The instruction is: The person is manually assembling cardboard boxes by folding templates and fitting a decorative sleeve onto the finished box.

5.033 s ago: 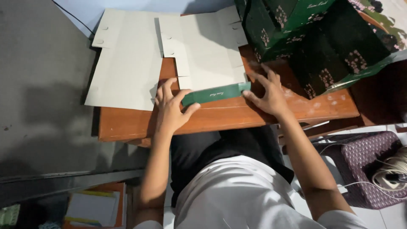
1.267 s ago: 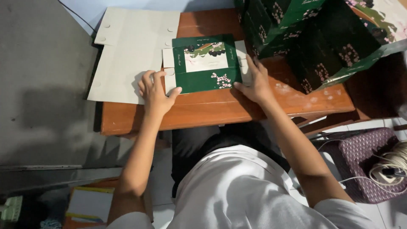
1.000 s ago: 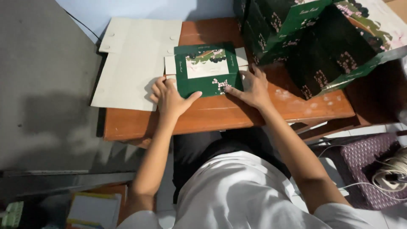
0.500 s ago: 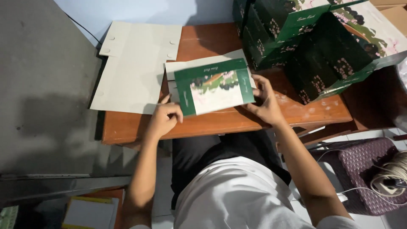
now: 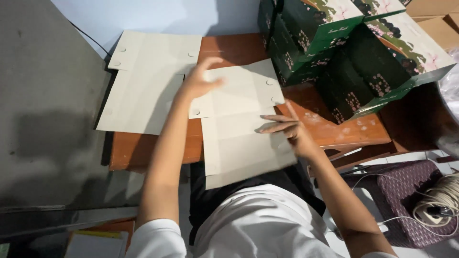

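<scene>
Spreading the blank flat, grey side up, half on the surface and half over our lap, we judge it light, stiff and creasable, best held by its edges; left hand open above, right hand flat on it.

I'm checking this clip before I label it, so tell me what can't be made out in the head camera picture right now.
- Left hand: blurred; whether it grips or only touches the unfolded cardboard sheet is unclear.
- Sheet's near edge: its outer side faces down, hidden.
- Right hand: palm side hidden against the sheet.
- Stacked green boxes: cut off by the top edge.
- Rope coil: cut off at the right edge.
- Wooden table: partly covered by sheets and boxes.
</scene>
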